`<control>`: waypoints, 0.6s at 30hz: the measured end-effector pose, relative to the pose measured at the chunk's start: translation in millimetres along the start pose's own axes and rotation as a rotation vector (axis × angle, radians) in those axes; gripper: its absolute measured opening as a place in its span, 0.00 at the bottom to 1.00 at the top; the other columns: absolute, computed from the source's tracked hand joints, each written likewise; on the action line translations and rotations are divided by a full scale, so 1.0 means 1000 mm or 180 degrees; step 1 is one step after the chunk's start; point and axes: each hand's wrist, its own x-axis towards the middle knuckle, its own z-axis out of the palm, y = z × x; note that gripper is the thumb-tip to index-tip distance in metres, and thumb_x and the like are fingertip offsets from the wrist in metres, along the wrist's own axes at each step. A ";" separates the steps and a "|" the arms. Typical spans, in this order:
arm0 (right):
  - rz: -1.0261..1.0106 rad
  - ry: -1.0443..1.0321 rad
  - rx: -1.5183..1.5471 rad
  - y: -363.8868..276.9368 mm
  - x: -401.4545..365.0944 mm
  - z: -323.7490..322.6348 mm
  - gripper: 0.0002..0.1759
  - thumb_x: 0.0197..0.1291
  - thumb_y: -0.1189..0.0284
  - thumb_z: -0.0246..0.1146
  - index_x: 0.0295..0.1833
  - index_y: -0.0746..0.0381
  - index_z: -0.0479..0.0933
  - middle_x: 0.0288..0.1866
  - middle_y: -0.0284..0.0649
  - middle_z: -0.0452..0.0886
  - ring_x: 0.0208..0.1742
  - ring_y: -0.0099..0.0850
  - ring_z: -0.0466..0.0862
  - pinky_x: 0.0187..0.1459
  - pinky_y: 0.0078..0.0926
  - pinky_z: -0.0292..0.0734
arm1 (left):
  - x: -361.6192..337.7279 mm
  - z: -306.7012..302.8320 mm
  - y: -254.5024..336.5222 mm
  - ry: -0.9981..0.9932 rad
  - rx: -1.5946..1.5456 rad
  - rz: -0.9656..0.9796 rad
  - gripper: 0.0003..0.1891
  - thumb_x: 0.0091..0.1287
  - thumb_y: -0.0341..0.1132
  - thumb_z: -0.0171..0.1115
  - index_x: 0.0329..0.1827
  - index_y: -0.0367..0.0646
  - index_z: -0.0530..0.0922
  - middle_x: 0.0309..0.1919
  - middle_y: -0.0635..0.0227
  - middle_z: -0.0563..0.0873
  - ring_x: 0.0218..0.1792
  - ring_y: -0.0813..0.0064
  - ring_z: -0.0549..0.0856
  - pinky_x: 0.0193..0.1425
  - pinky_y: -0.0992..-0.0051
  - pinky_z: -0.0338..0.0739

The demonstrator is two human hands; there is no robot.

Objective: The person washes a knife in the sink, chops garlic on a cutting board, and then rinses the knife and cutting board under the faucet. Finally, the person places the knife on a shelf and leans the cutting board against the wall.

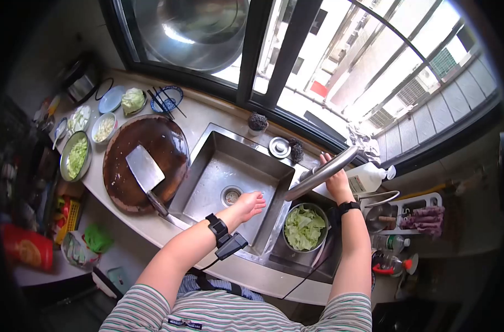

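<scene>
My left hand (248, 207) hangs over the steel sink basin (213, 171), palm turned sideways, its fingers stretched out and holding nothing. The drain (231, 195) lies just beyond it. At the faucet (324, 172), my right hand (336, 181) reaches behind the metal spout. Its fingertips show above the spout, but the middle of the hand is hidden, so its grip cannot be made out. Below the spout, a metal pot (285, 237) full of torn green leaves (304, 227) stands in the smaller right-hand basin.
A cleaver (145, 167) lies on the round wooden chopping board (122, 191) left of the sink. Bowls of chopped green vegetable (77, 159) and pale pieces (103, 128) stand beyond it. A white jug (365, 177) and bottles (389, 243) line the right side. The window frame (207, 87) borders the back.
</scene>
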 end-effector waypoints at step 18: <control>0.2419 0.0393 0.3220 -0.010 -0.006 0.003 0.19 0.52 0.76 0.53 0.51 0.70 0.68 0.58 0.52 0.67 0.61 0.46 0.65 0.61 0.36 0.59 | 0.049 0.031 -0.039 0.0861 0.0325 0.0554 0.08 0.62 0.39 0.49 0.38 0.48 0.74 0.30 0.68 0.77 0.35 0.74 0.75 0.42 0.73 0.66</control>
